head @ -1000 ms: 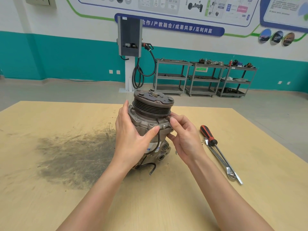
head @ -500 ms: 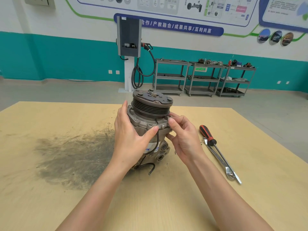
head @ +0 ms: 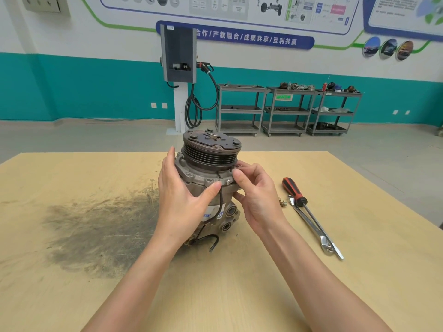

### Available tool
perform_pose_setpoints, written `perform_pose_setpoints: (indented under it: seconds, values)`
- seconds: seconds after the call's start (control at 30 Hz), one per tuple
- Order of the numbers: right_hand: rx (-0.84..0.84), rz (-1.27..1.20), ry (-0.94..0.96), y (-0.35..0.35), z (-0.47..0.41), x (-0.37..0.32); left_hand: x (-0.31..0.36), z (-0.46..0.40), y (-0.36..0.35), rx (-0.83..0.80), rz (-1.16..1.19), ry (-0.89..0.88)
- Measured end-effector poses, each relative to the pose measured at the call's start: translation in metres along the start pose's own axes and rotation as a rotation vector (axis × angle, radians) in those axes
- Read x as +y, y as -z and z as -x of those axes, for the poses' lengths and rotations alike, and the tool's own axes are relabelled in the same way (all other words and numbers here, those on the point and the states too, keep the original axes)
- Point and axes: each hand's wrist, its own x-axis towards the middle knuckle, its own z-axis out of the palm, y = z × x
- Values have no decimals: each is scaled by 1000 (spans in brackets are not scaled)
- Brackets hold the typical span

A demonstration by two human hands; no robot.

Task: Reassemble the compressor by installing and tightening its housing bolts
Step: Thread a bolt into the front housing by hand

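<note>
The compressor (head: 211,164) stands upright on the wooden table (head: 239,283), its dark grooved pulley on top and a black wire hanging down its front. My left hand (head: 182,202) wraps the housing's left side, thumb pressed against the front flange. At the flange's right edge, the thumb and fingers of my right hand (head: 256,197) pinch a housing bolt (head: 237,167); the bolt is mostly hidden by the fingertips. A loose bolt (head: 282,202) lies on the table just right of my right hand.
A red-and-black screwdriver (head: 294,191) and a steel wrench (head: 314,230) lie side by side to the right of the compressor. A dark grease stain (head: 100,226) covers the table to the left. Metal shelf carts (head: 287,109) stand against the far wall.
My right hand's fingers have shifted slightly up and round at the flange's right edge. The compressor and my left hand stay in place.
</note>
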Motion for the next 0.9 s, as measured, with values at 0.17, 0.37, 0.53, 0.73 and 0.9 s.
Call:
perform_pose_setpoints:
  seconds: [0.17, 0.37, 0.53, 0.73, 0.9]
  values:
    - [-33, 80, 3, 25, -6, -10, 2, 0, 0, -15, -5, 15]
    - [236, 1044, 383, 105, -20, -17, 4, 1, 2, -16, -8, 24]
    - [156, 1242, 318, 123, -21, 6, 5, 2, 2, -18, -10, 27]
    - [-42, 1558, 141, 92, -53, 27, 6, 3, 3, -22, -7, 25]
    - [-128, 1896, -106, 79, -76, 39, 6, 3, 3, -15, 0, 13]
